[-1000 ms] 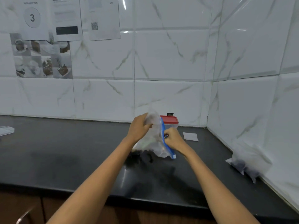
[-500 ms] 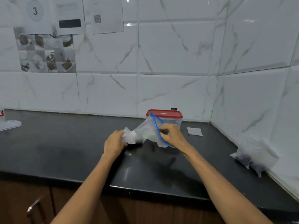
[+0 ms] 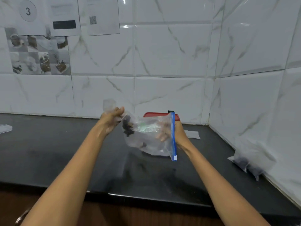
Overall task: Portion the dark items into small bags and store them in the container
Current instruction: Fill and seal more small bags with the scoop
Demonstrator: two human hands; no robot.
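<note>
Over the black counter (image 3: 48, 152) our left hand (image 3: 110, 121) pinches the zip bag's (image 3: 149, 139) bottom while our right hand (image 3: 175, 134) grips its blue seal, tipping dark items (image 3: 127, 126) toward the mouth.

Clear bag (image 3: 151, 139), blue zip strip (image 3: 173, 136); dark items (image 3: 127, 127); red container lid (image 3: 156, 114); black table (image 3: 48, 152); white grey-veined wall tiles (image 3: 171, 51).

Open counter (image 3: 48, 152) left; container (image 3: 160, 114) and filled bags (image 3: 249, 162) crowd right.
</note>
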